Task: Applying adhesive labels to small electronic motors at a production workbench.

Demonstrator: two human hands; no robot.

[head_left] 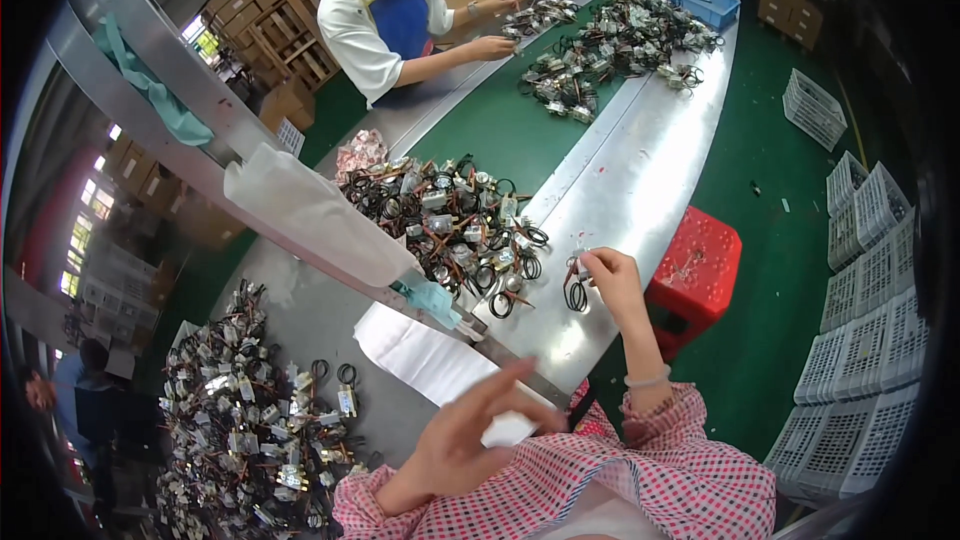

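Note:
My right hand is pinched on a small part with a coiled black wire, held over the shiny metal side of the workbench. Lower down, in front of my checked clothing, my left hand has its fingers spread and is slightly blurred. A white patch shows beside its fingers; what it is I cannot make out. Left of my right hand lies a heap of similar wired parts, with metal bodies, black coils and copper-coloured ends. A second heap covers the lower left of the bench.
A metal post with a white cloth slants across the left. White paper lies on the bench. Across the green belt, a co-worker handles parts beside another heap. A red stool and white crates stand right.

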